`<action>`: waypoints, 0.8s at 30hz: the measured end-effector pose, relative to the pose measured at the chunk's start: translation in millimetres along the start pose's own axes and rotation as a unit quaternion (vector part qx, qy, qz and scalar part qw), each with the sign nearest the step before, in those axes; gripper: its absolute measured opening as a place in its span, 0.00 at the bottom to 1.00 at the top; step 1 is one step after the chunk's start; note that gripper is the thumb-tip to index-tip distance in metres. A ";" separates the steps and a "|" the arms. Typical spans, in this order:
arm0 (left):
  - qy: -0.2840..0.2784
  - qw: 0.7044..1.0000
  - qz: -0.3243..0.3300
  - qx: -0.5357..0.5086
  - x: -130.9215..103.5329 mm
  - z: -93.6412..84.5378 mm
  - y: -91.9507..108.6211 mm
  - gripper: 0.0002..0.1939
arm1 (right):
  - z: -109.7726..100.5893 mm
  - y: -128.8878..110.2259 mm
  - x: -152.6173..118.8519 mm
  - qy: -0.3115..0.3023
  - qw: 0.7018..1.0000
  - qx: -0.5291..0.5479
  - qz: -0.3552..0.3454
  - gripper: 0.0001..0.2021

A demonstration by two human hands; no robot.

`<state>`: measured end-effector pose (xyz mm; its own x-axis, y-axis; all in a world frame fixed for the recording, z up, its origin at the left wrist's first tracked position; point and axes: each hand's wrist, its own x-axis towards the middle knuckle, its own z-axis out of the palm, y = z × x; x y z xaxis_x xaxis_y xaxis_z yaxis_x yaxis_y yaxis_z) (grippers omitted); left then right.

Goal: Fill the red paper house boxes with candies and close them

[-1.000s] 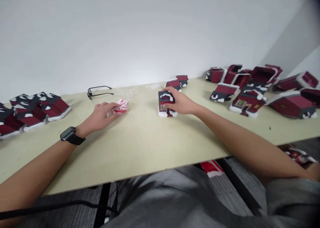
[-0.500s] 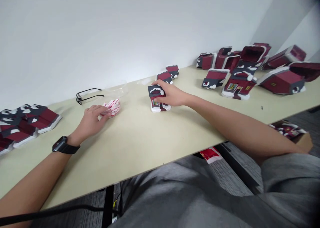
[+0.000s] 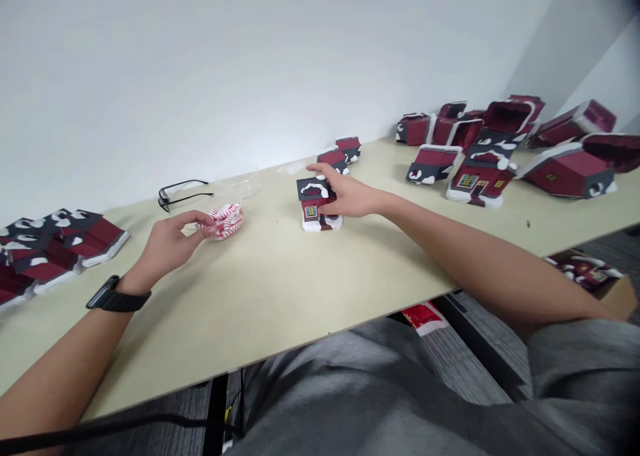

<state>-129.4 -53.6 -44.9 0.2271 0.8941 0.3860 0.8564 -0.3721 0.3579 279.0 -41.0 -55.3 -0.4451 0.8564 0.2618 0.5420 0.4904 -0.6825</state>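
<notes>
Head view, mid-frame: right hand (image 3: 350, 196) clamped on light, crushable cardboard house box (image 3: 316, 206), best gripped by side walls; left hand (image 3: 167, 243) pinching soft candy-cane packet (image 3: 225, 219), slippery wrapper.

Matt paper house box (image 3: 317, 206), crinkly glossy plastic candy bag (image 3: 226, 220), smooth matt table (image 3: 280, 276).

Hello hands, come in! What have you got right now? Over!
Left hand pinching red-and-white candy bag. Right hand gripping small house box, upright on table. Glasses behind the bag, clear of both.
</notes>
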 end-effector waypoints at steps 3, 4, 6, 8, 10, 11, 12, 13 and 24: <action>0.011 1.000 -0.006 -0.011 0.0 -2.8 -0.9 0.16 | 3.7 0.7 0.3 0.015 1.000 0.006 0.015 0.46; 0.005 1.000 -0.004 -0.015 0.3 -4.2 -2.2 0.16 | 5.4 1.0 0.5 0.015 1.000 0.007 0.018 0.44; -0.017 0.999 0.003 -0.028 1.0 -8.0 -5.8 0.16 | 8.3 1.8 1.1 0.010 1.000 0.010 0.017 0.42; -0.038 0.998 0.009 -0.040 1.4 -11.8 -9.5 0.15 | 9.7 3.1 1.5 0.004 1.000 0.014 0.007 0.41; -0.039 0.998 0.009 -0.047 1.0 -13.6 -11.4 0.14 | 9.8 4.9 1.7 -0.006 1.000 0.023 -0.007 0.41; -0.031 0.998 0.007 -0.045 0.4 -13.3 -11.1 0.13 | 9.7 5.7 1.7 -0.012 0.999 0.030 -0.015 0.43; -0.015 0.999 0.005 -0.041 -0.4 -12.3 -9.7 0.13 | 9.6 6.5 1.7 -0.019 0.999 0.036 -0.021 0.44; 0.009 0.999 0.003 -0.036 -1.5 -10.7 -7.3 0.13 | 9.6 7.0 1.7 -0.025 0.999 0.041 -0.024 0.45; 0.200 0.978 -0.004 -0.066 -11.4 2.3 31.3 0.15 | 14.4 7.6 1.3 -0.029 0.999 0.045 -0.010 0.51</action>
<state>-104.2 -74.8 -40.1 -0.0015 0.7374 0.6754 0.7843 -0.4182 0.4583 272.3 -38.5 -70.0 -0.4967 0.8347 0.2378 0.4679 0.4883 -0.7366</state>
